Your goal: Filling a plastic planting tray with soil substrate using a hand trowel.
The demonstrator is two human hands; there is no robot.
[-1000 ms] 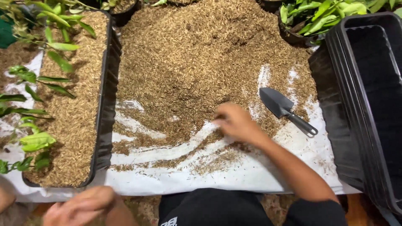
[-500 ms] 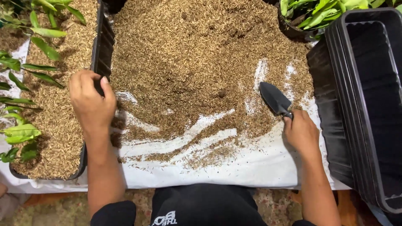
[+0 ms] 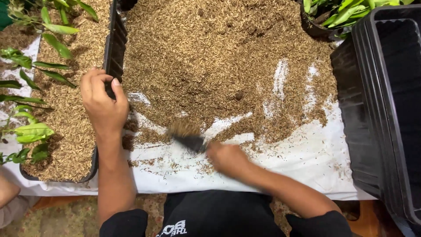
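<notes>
The small black trowel (image 3: 189,141) now carries a heap of tan rice husk on its blade, low at the near edge of the pile, where half a second ago it lay empty on the sheet to the right. The right hand (image 3: 226,157), blurred with motion, has closed round its handle and swept it leftward, so a scoopful is loaded and close to the planter. The left hand (image 3: 103,103) has come up to clasp the rim of the long black plastic planter (image 3: 115,48), fingers curled over its wall. The planter is filled with the same dry, flaky husk around leafy seedlings (image 3: 30,81). The loose husk pile (image 3: 219,57) spreads over a smooth white sheet (image 3: 285,169). Stacked empty black planters (image 3: 386,109), glossy and rectangular, stand right.
</notes>
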